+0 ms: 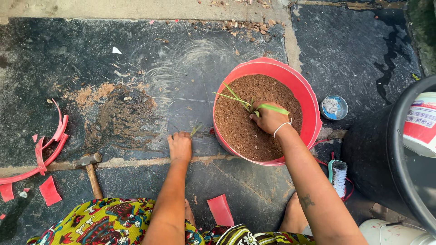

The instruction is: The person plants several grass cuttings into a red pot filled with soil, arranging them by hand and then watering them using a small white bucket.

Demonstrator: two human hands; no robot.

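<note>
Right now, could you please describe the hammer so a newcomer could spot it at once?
Start from the red bucket of soil, then look left past the left hand. The hammer lies on the dark stone floor: the only wooden-handled, metal-headed tool among red plastic scraps.

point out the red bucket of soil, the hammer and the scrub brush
red bucket (313, 106), head view, on its right rim
hammer (87, 160), head view, on the metal head
scrub brush (339, 176), head view, on the bristles
</note>
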